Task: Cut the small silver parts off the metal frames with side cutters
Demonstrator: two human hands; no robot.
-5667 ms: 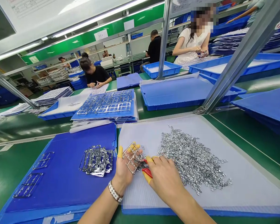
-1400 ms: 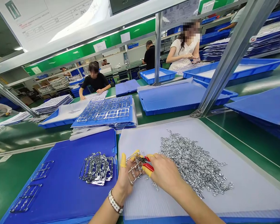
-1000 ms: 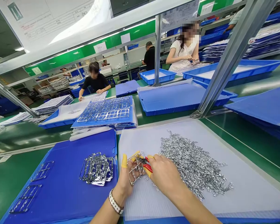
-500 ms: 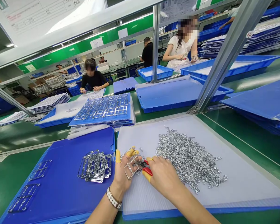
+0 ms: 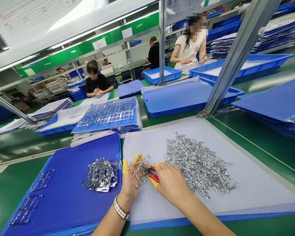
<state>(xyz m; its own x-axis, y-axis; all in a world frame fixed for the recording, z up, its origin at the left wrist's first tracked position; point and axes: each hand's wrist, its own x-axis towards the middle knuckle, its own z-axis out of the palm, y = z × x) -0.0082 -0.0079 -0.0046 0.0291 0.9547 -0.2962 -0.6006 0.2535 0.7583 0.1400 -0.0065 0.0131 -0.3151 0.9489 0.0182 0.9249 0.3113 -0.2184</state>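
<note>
My left hand (image 5: 130, 183) grips a silver metal sprue frame (image 5: 137, 171) by its edge, with yellow finger cots on the thumb and fingers. My right hand (image 5: 169, 185) sits just beside it, shut on small red-handled cutters (image 5: 154, 178), whose jaws are hidden among the frame's bars. Both hands are over the left part of a white corrugated plastic sheet (image 5: 248, 193). A loose heap of small shiny metal pieces (image 5: 198, 165) lies on the sheet, right next to my right hand.
On a blue folder (image 5: 64, 200) to the left lie a pile of metal frames (image 5: 100, 174) and flat single frames. Behind stand stacked frames on blue sheets (image 5: 105, 114), blue trays (image 5: 186, 98) and a steel upright (image 5: 236, 55). Co-workers sit at green benches beyond.
The whole view has shifted slightly and tilted. My hands stay together at the sheet's left part, and the frame has turned a little in my left hand. The far co-worker now lifts a frame.
</note>
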